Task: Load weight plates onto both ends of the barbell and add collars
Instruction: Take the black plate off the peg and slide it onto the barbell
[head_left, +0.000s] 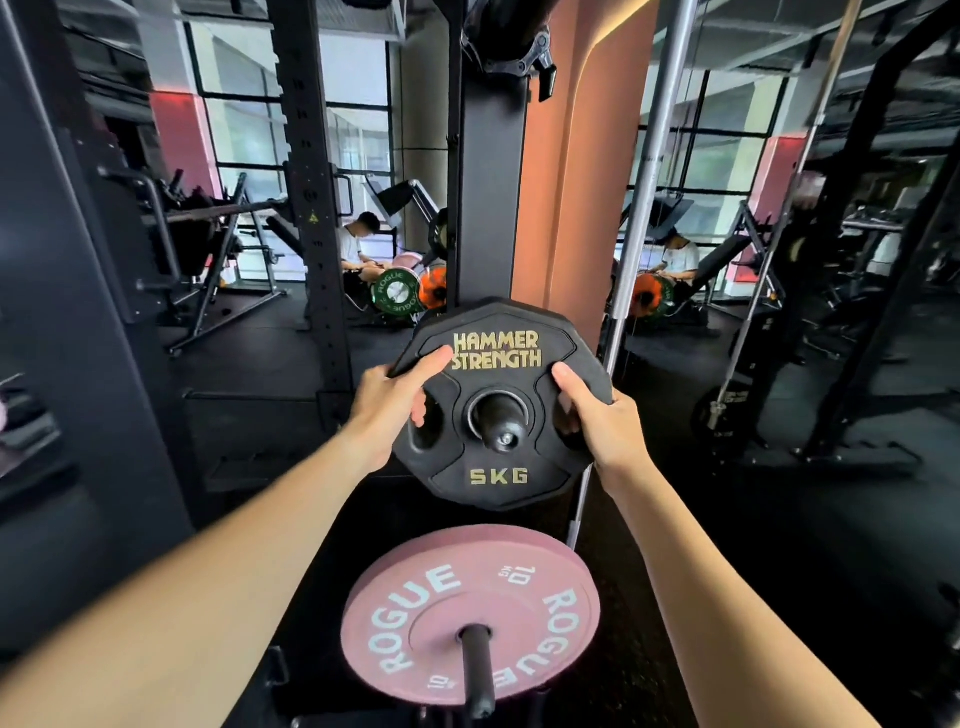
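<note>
A black 5 kg Hammer Strength plate (496, 478) hangs on a black storage peg (505, 431) of the rack upright, the peg passing through its centre hole. My left hand (387, 410) grips the plate's left edge with fingers in a grip hole. My right hand (597, 415) holds its right edge the same way. Below it, a pink 10 kg Rogue bumper plate (415, 613) sits on a second black peg (478, 670). No barbell sleeve or collar shows near my hands.
The black rack upright (491, 208) rises behind the plates, and a perforated rack post (311, 208) stands to the left. A steel bar (649, 182) leans at the right beside a mirror. A seated person (358, 244) and coloured plates (397, 291) are farther back.
</note>
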